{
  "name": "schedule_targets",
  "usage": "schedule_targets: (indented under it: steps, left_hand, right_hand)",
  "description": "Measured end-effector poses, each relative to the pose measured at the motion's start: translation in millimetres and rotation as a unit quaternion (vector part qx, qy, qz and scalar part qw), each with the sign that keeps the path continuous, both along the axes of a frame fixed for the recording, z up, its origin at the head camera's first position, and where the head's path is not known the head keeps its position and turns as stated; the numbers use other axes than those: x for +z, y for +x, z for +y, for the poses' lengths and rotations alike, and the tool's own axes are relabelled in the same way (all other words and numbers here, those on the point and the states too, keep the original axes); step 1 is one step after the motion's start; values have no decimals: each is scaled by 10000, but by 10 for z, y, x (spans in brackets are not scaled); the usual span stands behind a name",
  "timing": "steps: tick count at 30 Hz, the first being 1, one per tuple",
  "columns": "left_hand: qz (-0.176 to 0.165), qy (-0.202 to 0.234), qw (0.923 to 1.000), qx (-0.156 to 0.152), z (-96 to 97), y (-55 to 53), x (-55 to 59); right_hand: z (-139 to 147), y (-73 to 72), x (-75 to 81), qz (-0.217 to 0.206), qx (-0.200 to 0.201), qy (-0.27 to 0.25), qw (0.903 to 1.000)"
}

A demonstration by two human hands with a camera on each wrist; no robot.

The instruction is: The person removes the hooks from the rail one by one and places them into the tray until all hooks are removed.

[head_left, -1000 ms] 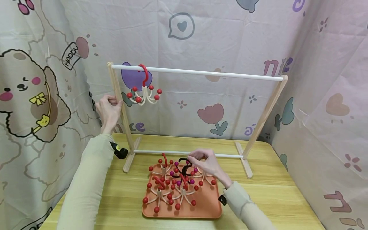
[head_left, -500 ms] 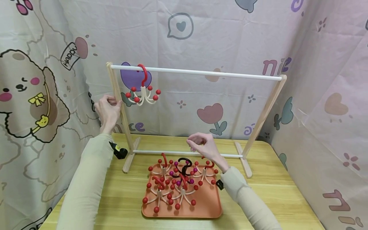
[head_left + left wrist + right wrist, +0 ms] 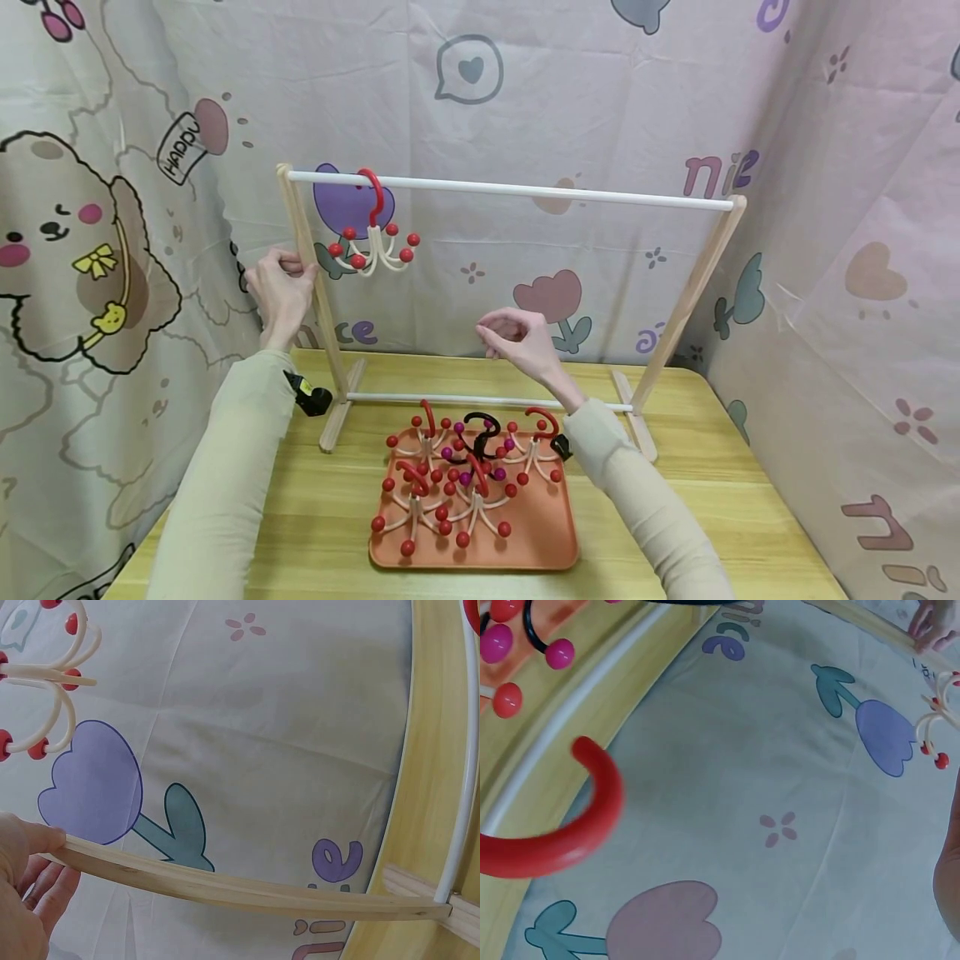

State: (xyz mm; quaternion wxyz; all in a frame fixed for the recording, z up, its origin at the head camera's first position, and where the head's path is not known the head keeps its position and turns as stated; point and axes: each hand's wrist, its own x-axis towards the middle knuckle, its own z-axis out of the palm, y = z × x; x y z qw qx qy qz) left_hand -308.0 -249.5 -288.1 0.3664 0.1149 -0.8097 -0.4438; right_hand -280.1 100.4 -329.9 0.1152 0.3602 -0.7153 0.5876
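Observation:
My left hand [image 3: 281,287] pinches the left wooden post [image 3: 318,292] of a rack; in the left wrist view, thumb and fingers lie on either side of that post [image 3: 225,887]. My right hand [image 3: 522,340] is in the air in front of the rack, fingers loosely bent, with nothing visible in them. Below it, an orange tray [image 3: 536,533] bears several cream multi-arm hangers with red balls and red hooks, plus a black hanger [image 3: 482,442] with purple and red balls. One red-hooked hanger [image 3: 375,242] hangs near the left end of the white top bar [image 3: 510,189].
A white lower bar [image 3: 450,399] runs behind the tray, between the wooden feet of the rack. The right post [image 3: 690,304] stands on the wood-grain table [image 3: 697,508]. Patterned cloth [image 3: 480,125] encloses the back and sides.
My right hand has risen from beside the black hanger's hook to above the lower bar, moving slightly left. The hangers on the tray stay put. My left hand keeps its place on the post.

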Motion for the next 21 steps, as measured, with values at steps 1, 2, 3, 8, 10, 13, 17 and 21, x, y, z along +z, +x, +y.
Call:
schedule_targets:
  steps: [1,2,3,8,10,13,17,21]
  left_hand:
    - [-3,5,10000,-10,1,-1,0]
    - [-22,14,10000,-19,0,-1,2]
    - [-27,17,10000,-19,0,-2,3]
    - [50,-53,10000,27,-2,-7,1]
    - [77,-77,9999,53,-6,-14,0]
    - [96,-74,9999,81,-11,-21,2]
    - [80,-46,9999,66,-2,-14,2]
    - [47,-19,10000,39,11,7,2]
  right_hand:
    - [-14,-16,25,-28,-41,25,10000]
    - [-29,-34,50,-39,-84,64,9999]
    - [-40,-86,44,-21,-121,84,9999]
    - [-121,-188,159,13,-272,278,9992]
    - [-143,-233,197,25,-278,311,9991]
    - [-169,-303,250,-15,-283,318,9991]
    - [-203,-378,317,-93,-291,268,9992]
    - [-271,-428,391,-129,-271,205,9993]
